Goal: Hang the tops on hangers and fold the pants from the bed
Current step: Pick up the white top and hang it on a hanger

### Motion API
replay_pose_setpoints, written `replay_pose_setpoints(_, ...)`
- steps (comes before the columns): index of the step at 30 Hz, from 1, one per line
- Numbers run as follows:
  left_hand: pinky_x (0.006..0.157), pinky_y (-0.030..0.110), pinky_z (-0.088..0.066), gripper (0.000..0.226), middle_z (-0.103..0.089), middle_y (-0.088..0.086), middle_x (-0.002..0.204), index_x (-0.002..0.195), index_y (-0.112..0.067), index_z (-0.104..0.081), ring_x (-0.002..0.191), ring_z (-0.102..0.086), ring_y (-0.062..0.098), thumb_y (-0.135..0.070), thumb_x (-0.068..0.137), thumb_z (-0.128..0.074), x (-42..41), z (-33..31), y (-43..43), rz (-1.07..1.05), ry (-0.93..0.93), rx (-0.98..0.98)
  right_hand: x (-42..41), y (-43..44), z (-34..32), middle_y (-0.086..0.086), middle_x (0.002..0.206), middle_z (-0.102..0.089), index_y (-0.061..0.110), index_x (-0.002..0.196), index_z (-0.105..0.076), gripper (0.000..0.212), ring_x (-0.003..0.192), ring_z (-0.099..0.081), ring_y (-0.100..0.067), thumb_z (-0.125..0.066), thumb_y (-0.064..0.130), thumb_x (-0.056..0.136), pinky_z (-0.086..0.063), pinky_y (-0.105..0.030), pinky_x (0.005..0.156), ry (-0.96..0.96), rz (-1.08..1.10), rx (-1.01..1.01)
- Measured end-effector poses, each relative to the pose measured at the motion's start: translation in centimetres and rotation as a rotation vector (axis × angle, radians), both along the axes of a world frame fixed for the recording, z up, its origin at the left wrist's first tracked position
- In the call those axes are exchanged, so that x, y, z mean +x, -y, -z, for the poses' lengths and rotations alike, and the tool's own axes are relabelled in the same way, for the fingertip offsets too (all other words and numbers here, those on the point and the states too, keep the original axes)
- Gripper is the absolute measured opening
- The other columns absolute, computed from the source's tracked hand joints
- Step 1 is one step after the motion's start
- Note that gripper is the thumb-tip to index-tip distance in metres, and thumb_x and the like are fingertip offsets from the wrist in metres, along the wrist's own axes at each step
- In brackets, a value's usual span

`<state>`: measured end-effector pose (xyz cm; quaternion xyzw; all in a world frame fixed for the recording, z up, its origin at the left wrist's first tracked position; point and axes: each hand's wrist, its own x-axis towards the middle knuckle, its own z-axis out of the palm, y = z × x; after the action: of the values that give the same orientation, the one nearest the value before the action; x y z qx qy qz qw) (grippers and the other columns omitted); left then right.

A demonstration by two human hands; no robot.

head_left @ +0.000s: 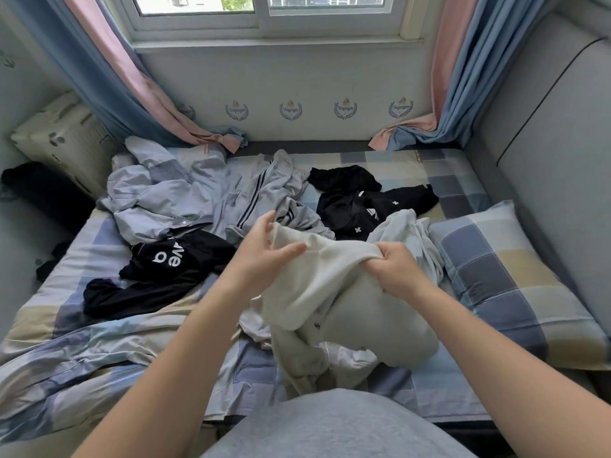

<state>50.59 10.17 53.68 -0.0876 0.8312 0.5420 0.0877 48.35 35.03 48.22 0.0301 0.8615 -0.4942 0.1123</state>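
A cream garment (pixel 330 285) hangs bunched above the near middle of the bed (pixel 429 385). My right hand (pixel 396 271) grips a fold of it with curled fingers. My left hand (pixel 261 252) lies against its upper left edge, fingers straight and the cloth between thumb and fingers. Further back lie a light grey jacket (pixel 165 196), grey striped pants (pixel 274 193), a black top with white letters (pixel 162 269) and a black garment with white crosses (pixel 367 203). A white garment (pixel 410 229) sits just behind my right hand. No hanger is in view.
A checked pillow (pixel 515 279) lies at the right, against a grey padded wall (pixel 555 160). A rumpled checked quilt (pixel 82 355) covers the near left. Another pillow (pixel 62 140) stands at the far left corner. Blue and pink curtains (pixel 132 94) drape onto the bed under the window.
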Motion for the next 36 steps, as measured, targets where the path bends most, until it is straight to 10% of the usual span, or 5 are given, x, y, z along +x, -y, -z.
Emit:
replay_pose_setpoints(6, 0.094, 0.034, -0.055, 0.075, -0.068, -0.016, 0.114, 0.121, -0.028, -0.063, 0.099, -0.067, 0.0, -0.07, 0.061, -0.077, 2.8, 1.6, -4.9, 0.39, 0.155, -0.04, -0.1, 3.1, -5.6, -0.005, 0.063, -0.049, -0.001, 0.07, -0.058, 0.017, 0.061, -0.048, -0.017, -0.058, 0.008, 0.084, -0.042, -0.033, 0.058, -0.072, 0.185, -0.258)
replay_pose_setpoints(12, 0.094, 0.05, -0.054, 0.066, -0.068, -0.004, 0.119, 0.127, -0.026, -0.052, 0.113, -0.065, 0.016, -0.047, 0.072, -0.082, 4.1, 3.9, -8.6, 0.199, 0.02, 0.208, 1.1, 4.8, -10.1, -0.016, 0.076, -0.063, -0.012, 0.087, -0.064, 0.024, 0.076, -0.064, -0.025, -0.065, 0.011, 0.094, -0.055, -0.056, 0.087, -0.059, 0.199, -0.516)
replay_pose_setpoints(24, 0.085, 0.044, -0.055, 0.013, -0.074, 0.009, 0.1, 0.108, -0.015, -0.068, 0.093, -0.068, 0.025, -0.014, 0.101, -0.057, 2.6, 2.8, -5.1, -0.182, -0.036, 0.551, 3.7, 0.8, -2.5, 0.006, 0.141, -0.05, 0.025, 0.145, -0.044, 0.065, 0.126, -0.051, -0.008, -0.076, 0.033, 0.089, -0.046, -0.019, 0.093, 0.206, -0.132, -0.29)
replay_pose_setpoints(30, 0.087, 0.041, -0.055, 0.014, -0.074, 0.003, 0.094, 0.101, -0.019, -0.072, 0.092, -0.068, 0.022, -0.018, 0.101, -0.058, 2.0, 1.8, -4.5, -0.158, -0.053, 0.532, 4.6, 1.8, 1.8, -0.002, 0.092, -0.069, 0.008, 0.1, -0.066, 0.019, 0.087, -0.066, -0.02, -0.073, 0.023, 0.091, -0.052, -0.041, 0.079, 0.152, -0.182, -0.231)
replay_pose_setpoints(36, 0.085, 0.028, -0.05, 0.051, -0.06, 0.0, 0.128, 0.133, -0.022, -0.052, 0.114, -0.06, 0.014, -0.03, 0.088, -0.075, 0.3, 1.8, -2.4, -0.168, -0.05, 0.25, 2.4, 1.5, -0.2, -0.003, 0.07, -0.054, 0.003, 0.075, -0.059, 0.031, 0.069, -0.049, -0.018, -0.063, 0.022, 0.099, -0.039, -0.034, 0.065, 0.111, -0.04, -0.175)
